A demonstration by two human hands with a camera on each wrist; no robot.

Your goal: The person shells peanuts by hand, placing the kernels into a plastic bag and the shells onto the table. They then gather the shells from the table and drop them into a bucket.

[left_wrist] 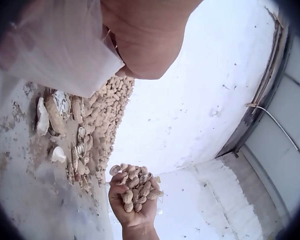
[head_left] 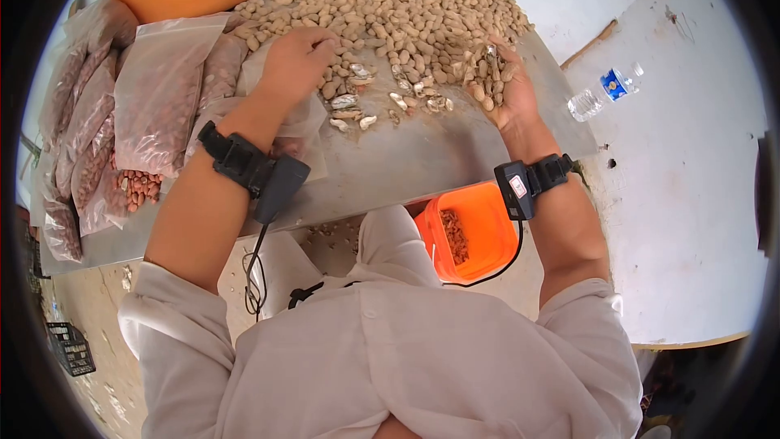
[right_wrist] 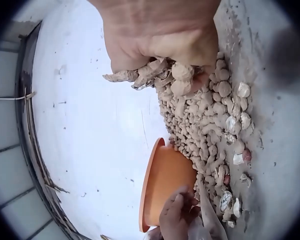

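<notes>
Over the counter [head_left: 406, 164], the right hand [head_left: 517, 99] grips peanuts [left_wrist: 140, 187], best kept snug; I can't tell if the left hand [head_left: 297, 61] pinches.

"How are the forearms [head_left: 199, 223]?"
"Both reach toward the peanut heap [head_left: 390, 4]. The left hand [head_left: 299, 63], fingers curled, is at its near left edge."
"And the right hand [head_left: 520, 97]?"
"Cupped around peanuts [head_left: 490, 80], by the heap's near right edge."

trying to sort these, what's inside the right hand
Unshelled peanuts are heaped in the right hand. The upper ones show; any beneath them are covered, so how many it holds cannot be told.
</notes>
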